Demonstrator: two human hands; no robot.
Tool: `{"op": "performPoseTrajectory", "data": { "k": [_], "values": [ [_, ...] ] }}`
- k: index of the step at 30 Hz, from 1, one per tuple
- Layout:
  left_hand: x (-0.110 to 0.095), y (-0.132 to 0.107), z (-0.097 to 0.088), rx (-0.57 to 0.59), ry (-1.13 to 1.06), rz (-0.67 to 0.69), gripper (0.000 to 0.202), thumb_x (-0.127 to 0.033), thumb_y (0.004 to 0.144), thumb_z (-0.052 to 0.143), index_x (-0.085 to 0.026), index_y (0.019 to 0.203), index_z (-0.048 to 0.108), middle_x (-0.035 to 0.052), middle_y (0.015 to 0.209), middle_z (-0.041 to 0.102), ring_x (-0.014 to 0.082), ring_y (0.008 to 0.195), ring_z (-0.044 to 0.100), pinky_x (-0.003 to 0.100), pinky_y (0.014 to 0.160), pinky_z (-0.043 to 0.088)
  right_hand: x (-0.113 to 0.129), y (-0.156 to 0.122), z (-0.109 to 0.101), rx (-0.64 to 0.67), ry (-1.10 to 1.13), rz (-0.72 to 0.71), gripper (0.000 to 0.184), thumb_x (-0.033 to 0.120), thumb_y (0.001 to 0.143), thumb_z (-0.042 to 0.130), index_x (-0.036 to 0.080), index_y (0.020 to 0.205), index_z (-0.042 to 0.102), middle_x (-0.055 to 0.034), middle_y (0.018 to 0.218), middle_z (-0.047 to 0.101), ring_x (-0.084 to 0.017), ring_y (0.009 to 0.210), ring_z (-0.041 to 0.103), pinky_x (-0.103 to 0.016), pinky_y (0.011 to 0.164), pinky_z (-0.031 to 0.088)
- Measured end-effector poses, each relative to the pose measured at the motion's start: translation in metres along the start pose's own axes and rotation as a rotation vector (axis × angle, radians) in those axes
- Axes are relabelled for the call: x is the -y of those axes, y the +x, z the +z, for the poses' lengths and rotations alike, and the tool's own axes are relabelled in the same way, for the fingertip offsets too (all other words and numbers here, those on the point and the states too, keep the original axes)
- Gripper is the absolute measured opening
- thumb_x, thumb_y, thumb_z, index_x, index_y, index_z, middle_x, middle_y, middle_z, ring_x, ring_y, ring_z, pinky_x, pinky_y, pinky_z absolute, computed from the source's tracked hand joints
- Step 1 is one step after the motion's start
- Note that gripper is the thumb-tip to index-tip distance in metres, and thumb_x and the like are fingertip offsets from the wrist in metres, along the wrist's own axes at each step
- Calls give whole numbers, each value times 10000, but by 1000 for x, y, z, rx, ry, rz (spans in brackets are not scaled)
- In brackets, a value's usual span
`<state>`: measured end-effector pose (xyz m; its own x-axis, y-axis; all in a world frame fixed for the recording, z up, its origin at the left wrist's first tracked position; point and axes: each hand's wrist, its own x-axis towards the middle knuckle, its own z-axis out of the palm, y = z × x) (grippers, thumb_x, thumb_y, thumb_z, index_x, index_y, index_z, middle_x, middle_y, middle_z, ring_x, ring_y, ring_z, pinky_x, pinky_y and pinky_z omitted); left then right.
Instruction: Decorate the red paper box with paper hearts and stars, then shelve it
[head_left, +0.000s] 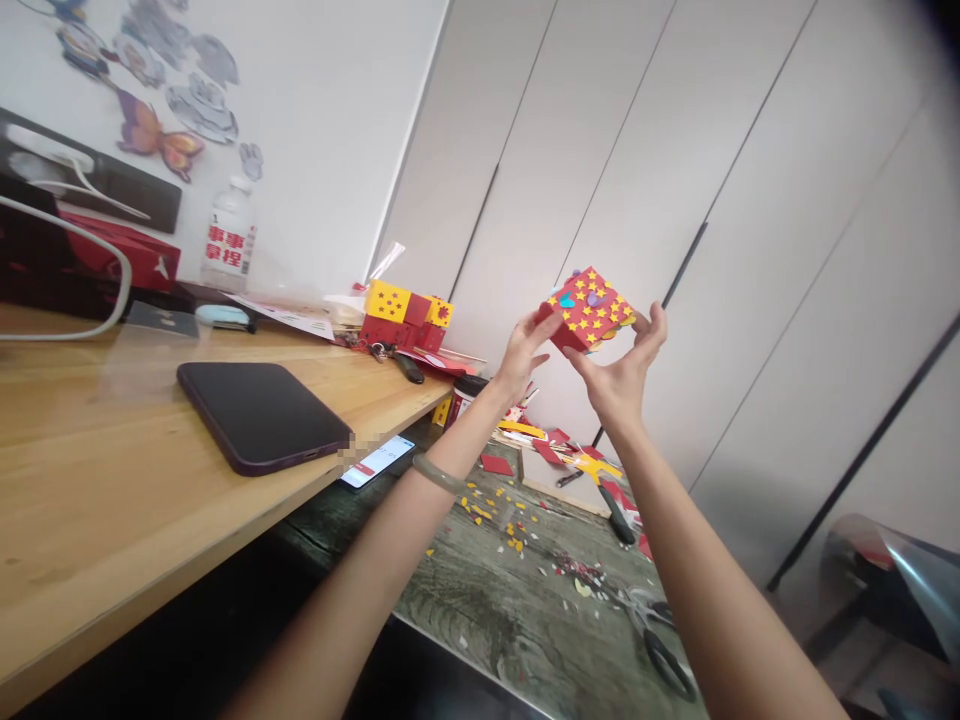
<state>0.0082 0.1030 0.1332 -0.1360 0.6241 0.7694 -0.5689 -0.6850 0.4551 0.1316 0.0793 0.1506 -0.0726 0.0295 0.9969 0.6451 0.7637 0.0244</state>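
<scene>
A red paper box [592, 308] is held up in the air, its visible face dotted with yellow stars and a few blue and purple shapes. Fingers of my left hand [523, 350] are closed on its left edge. My right hand [622, 370] grips it from the lower right, with the thumb under the near side. Below the box, the dark wood-grain table [480, 590] carries scattered yellow paper bits [514, 530], red paper pieces [495, 465] and black-handled scissors [664, 655]. The far side of the box is hidden.
On the left, a light wooden desk [97, 480] holds a dark tablet-like device [259, 412], a bottle [229, 235] and red-and-yellow boxes [390, 312]. A lit phone [379, 462] lies beneath its edge. Tall pale cabinet doors [675, 130] stand behind.
</scene>
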Motion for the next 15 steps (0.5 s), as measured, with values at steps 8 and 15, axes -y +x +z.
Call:
{"op": "performPoseTrajectory", "data": {
  "k": [8,15],
  "values": [
    [7,-3,5,-199,305,433,834,-120,587,729,-235,1268,262,109,1339,321,249,1267,322,424,1035,334,-17,-5,-7,212,202,336,1111,423,480,794,247,1344,117,-144,1438,87,-301,1308,161,-550,1034,162],
    [19,-9,1,-232,546,708,848,-86,645,662,-311,1317,196,59,1358,314,238,1299,262,447,1093,227,-5,10,-12,325,673,714,855,475,605,679,344,1296,193,-93,1400,237,-250,1226,378,-458,941,394]
  ]
}}
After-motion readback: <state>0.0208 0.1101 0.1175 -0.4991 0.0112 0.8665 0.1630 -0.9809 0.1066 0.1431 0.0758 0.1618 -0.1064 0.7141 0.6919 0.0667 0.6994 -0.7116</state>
